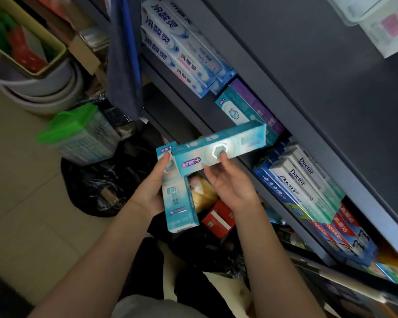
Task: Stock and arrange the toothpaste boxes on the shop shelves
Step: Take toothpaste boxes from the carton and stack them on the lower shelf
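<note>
My left hand [153, 189] grips a teal toothpaste box [180, 203] that points down toward me. My right hand [230, 182] holds a second teal toothpaste box [221, 146] from below, its far end level with the dark shelf [292, 125]. That far end sits close to a teal and purple box [248, 111] lying on the shelf. Along the same shelf lie white and blue boxes [184, 49] at the far end, white "Doctor" boxes [301, 180] nearer, and red boxes [345, 230] nearest to me.
A black plastic bag [101, 182] with a red carton [218, 219] and other goods sits on the floor below my hands. Stacked grey basins [46, 88] and a green-topped pack [83, 131] stand to the left. Blue cloth [124, 65] hangs by the shelf end.
</note>
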